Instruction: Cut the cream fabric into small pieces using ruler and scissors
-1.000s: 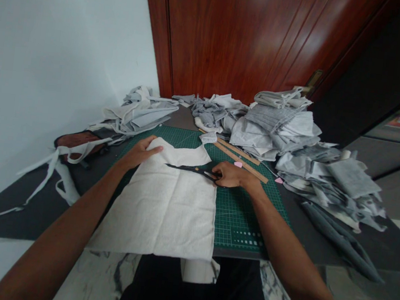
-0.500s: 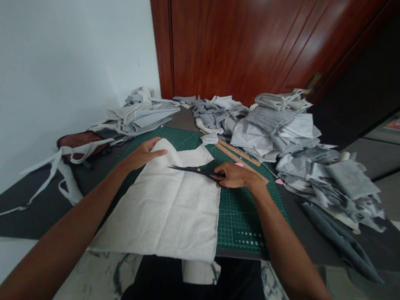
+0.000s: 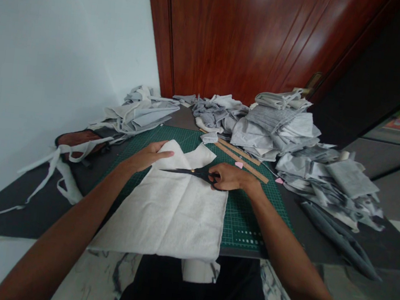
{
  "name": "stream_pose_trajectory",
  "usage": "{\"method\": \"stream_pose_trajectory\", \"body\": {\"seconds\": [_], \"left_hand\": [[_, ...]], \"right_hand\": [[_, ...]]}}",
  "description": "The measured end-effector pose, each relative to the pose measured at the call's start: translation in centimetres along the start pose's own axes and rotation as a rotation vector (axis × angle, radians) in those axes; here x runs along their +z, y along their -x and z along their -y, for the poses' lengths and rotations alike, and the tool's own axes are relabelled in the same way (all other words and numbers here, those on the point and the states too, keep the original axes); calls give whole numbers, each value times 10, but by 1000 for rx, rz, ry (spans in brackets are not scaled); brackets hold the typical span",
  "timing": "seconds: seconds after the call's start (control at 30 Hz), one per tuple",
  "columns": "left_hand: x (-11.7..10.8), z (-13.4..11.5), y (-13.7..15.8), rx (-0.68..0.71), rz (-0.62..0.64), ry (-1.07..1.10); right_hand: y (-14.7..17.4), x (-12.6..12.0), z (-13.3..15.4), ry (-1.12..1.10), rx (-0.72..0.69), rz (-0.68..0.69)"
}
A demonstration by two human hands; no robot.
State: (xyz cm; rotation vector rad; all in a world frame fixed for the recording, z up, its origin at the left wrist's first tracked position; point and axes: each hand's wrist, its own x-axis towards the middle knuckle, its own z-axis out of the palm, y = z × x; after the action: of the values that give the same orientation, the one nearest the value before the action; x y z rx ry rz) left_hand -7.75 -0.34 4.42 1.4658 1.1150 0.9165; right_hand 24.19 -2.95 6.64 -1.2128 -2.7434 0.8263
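Head view: left grip [image 3: 147, 156] pinches white cloth [image 3: 167, 213], right grip [image 3: 231, 176] holds partly hidden scissors [image 3: 201, 173]

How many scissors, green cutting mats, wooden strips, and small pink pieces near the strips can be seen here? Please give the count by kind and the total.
Scissors: 1
Green cutting mat: 1
Wooden strips: 2
Small pink pieces: 2
Total: 6

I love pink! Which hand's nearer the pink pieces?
Right. The right hand is close in front of one pink piece and left of the other pink piece; the left hand is farther left, holding the white cloth.
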Motion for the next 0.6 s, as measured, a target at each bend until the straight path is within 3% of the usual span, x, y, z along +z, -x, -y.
{"method": "stream_pose_trajectory", "body": {"seconds": [0.23,0.6], "left_hand": [[-1,0,0,-27,67,25],[2,-5,3,-120,49,99]], "right_hand": [[-2,4,7,30,-40,-9],[-7,10,6,-7,-78,-27]]}}
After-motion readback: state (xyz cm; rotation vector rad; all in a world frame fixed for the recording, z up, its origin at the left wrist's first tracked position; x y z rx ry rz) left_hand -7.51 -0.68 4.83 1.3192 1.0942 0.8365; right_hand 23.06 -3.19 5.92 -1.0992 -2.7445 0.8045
